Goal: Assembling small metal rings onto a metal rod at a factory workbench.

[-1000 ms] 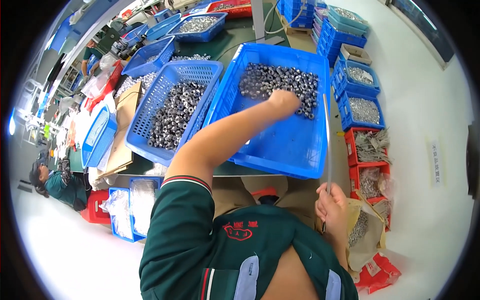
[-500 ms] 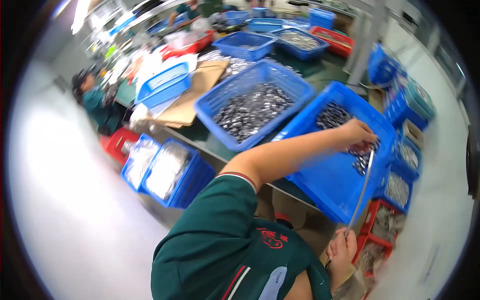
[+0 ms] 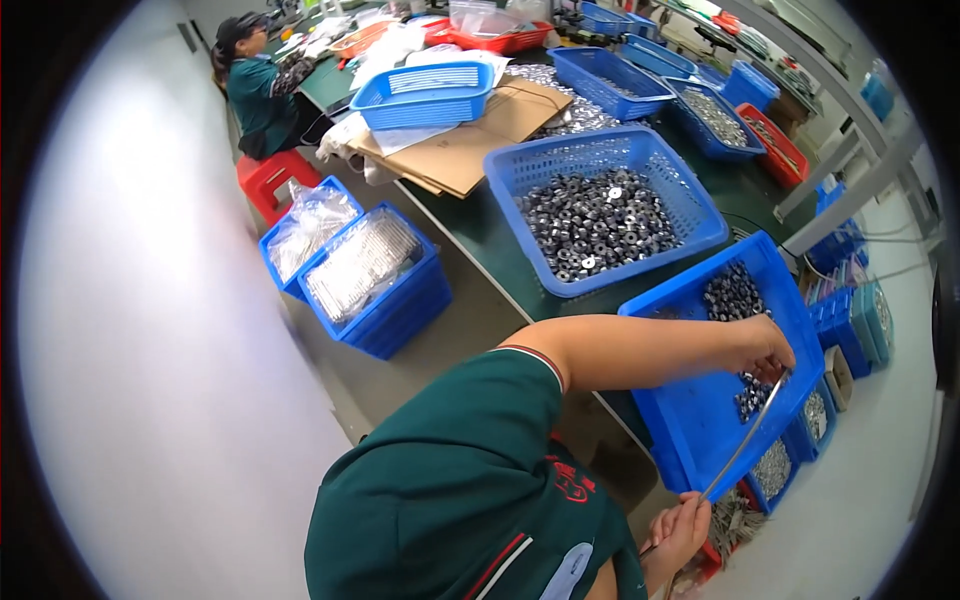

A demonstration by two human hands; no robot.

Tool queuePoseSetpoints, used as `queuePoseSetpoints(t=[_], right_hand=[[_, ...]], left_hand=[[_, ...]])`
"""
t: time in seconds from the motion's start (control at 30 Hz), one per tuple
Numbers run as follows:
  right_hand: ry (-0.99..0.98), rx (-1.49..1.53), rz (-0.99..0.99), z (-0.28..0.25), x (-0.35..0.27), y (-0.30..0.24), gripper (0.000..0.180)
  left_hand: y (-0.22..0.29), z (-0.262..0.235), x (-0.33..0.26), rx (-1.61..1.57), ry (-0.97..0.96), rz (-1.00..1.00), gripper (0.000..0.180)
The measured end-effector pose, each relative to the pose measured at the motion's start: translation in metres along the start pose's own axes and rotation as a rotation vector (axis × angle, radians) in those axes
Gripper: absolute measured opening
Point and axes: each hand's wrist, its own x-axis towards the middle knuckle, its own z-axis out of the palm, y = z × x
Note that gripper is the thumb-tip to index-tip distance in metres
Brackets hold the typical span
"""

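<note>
Both hands (image 3: 765, 345) (image 3: 680, 528) grip a thin, shiny metal rod (image 3: 745, 440) over dark rings (image 3: 735, 295).

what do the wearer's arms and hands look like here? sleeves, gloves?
Both hands are bare: no gloves, rings or watch visible. The left hand ends a forearm bare to above the elbow, where a short dark green sleeve has a red-and-white striped cuff. Little of the arm behind the right hand shows.
</note>
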Motion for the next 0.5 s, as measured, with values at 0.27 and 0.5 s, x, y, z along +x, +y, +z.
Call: queuePoseSetpoints(t=[0.27, 0.5], right_hand=[[-0.041, 0.057, 0.011, 0.006, 0.004, -0.018, 0.019], [0.039, 0.055, 0.029, 0.009, 0.011, -0.027, 0.020]], left_hand=[[-0.001, 0.006, -0.006, 0.050, -0.098, -0.128, 0.017], [-0.009, 0.017, -0.014, 0.276, -0.251, -0.247, 0.016]])
